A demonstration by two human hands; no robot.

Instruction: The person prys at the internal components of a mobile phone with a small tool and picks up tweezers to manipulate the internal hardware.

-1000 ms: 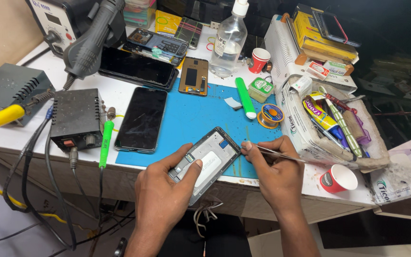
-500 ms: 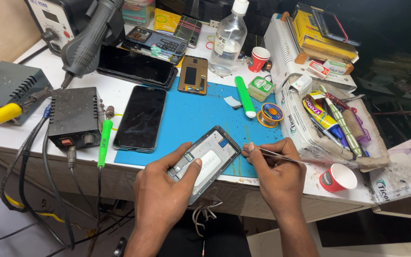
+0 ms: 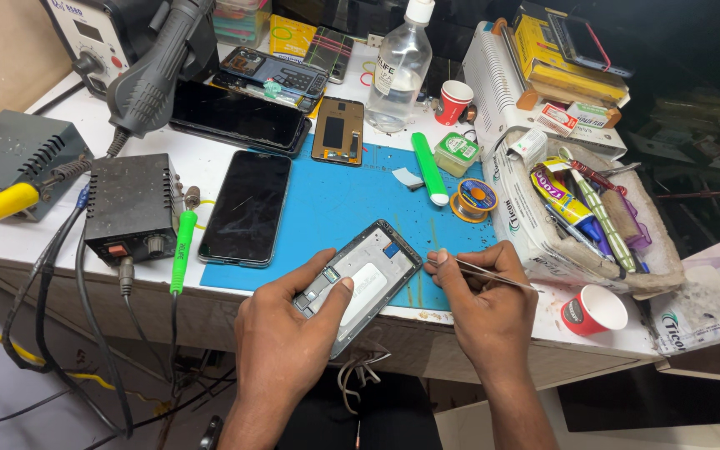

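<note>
Already stripped: your left hand (image 3: pixel 281 346) gripped the bare phone frame (image 3: pixel 360 279) at the blue mat's (image 3: pixel 335 200) near edge. Right hand (image 3: pixel 489 304) pinched tweezers (image 3: pixel 481 271), tips just right of the frame, not touching. No screen fitted yet.

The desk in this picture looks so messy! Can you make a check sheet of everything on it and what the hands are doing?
Surface: blue mat on a white table, crowded.
Job's things: opened phone frame, tilted over the table's front edge; thin metal tweezers.
Clutter: black phone lying flat, clear bottle, green marker, solder spool, two red paper cups, tray of glue tubes and tools.
Hands: left hand grips the frame; right hand pinches the tweezers, tips beside the frame.
Cables: black cords hang off the table's front edge from the small black box.
Surroundings: hot air gun, grey station, stacked boxes.
</note>
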